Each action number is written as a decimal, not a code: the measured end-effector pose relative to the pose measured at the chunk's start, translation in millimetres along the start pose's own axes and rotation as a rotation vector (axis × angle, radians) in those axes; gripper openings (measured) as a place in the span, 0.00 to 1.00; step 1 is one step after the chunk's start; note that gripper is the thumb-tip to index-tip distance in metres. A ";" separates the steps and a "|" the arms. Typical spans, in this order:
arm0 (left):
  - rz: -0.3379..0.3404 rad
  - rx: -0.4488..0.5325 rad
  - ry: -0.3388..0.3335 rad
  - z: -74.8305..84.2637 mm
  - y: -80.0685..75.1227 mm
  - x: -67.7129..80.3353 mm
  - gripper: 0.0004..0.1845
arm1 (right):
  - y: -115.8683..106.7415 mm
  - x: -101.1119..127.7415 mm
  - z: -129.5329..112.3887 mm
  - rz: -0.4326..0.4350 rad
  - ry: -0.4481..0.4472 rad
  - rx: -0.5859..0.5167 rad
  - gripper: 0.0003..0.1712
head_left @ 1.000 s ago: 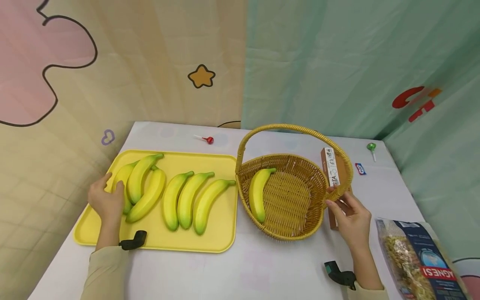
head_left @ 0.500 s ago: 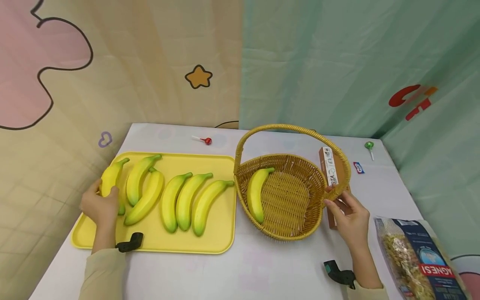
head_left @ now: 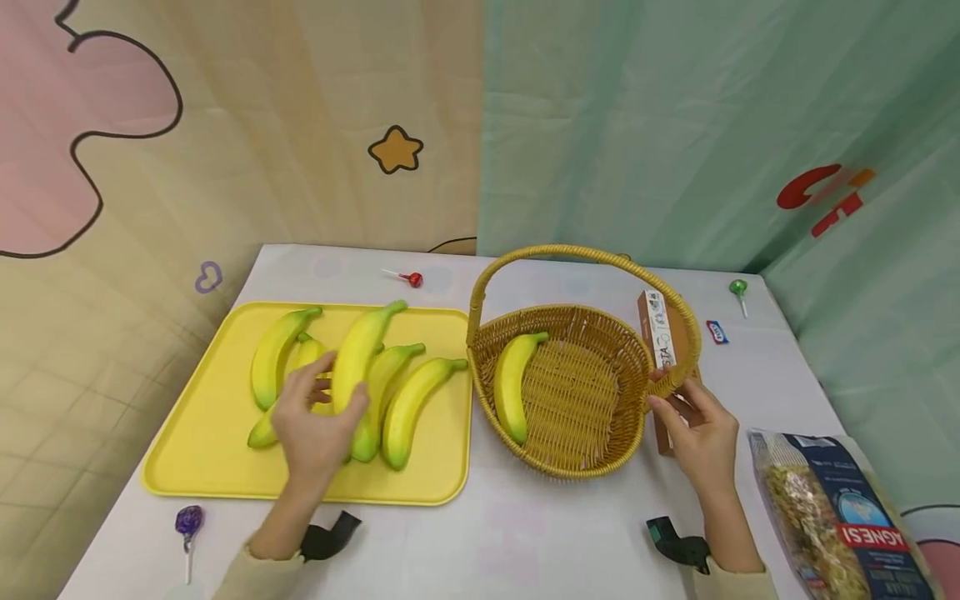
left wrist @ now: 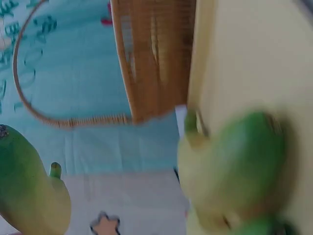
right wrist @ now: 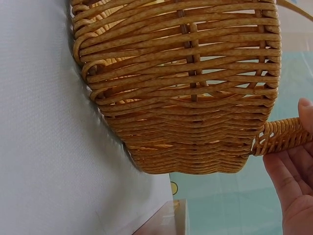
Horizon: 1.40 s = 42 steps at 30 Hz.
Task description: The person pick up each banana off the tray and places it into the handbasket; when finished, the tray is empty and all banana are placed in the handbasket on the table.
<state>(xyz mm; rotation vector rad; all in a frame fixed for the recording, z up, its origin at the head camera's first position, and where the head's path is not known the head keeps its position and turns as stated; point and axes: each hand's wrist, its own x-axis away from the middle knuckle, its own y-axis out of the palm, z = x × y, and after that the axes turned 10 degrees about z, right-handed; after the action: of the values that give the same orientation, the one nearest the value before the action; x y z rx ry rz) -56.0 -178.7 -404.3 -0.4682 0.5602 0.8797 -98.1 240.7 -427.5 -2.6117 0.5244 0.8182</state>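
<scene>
My left hand point(head_left: 330, 400) grips a yellow banana point(head_left: 363, 346) with a green tip and holds it above the other bananas point(head_left: 408, 400) on the yellow tray point(head_left: 202, 417). A wicker basket point(head_left: 592, 454) stands to the right of the tray with one banana point(head_left: 513, 383) inside. At the basket's right side, my right hand point(head_left: 671, 400) pinches the foot of its handle point(head_left: 678, 375). The right wrist view shows the basket wall point(right wrist: 186, 88), the handle point(right wrist: 279, 137) and my fingers point(right wrist: 293, 181) under it. In the left wrist view, blurred bananas point(left wrist: 234, 171) fill the front, with the basket point(left wrist: 156, 54) behind.
A brown pasta box point(head_left: 660, 329) lies behind the basket and a pasta bag point(head_left: 832, 517) sits at the front right. A red lollipop point(head_left: 412, 279), a green lollipop point(head_left: 740, 289), a purple lollipop point(head_left: 187, 521) and a blue sweet point(head_left: 716, 333) lie on the white table.
My left hand has picked up the leftmost banana and carried it right, over the other bananas. The purple lollipop has come into view. My right hand has stayed on the handle.
</scene>
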 end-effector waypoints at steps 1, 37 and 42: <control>-0.052 0.041 0.041 9.6 8.6 8.5 0.25 | 0.4 -0.4 0.1 0.001 -0.002 -0.001 0.24; -0.694 -0.233 -0.023 81.1 168.6 86.4 0.26 | -0.2 1.9 0.0 0.017 0.002 0.009 0.25; -0.702 -0.277 -0.019 81.2 170.7 88.3 0.28 | -0.2 3.4 -0.2 0.020 0.027 -0.012 0.25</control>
<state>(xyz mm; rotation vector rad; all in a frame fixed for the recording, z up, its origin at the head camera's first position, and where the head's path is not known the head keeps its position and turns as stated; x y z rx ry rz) -129.0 15.7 -424.1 -0.8428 0.2207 0.2831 -95.4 240.0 -429.4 -2.6358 0.5556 0.7956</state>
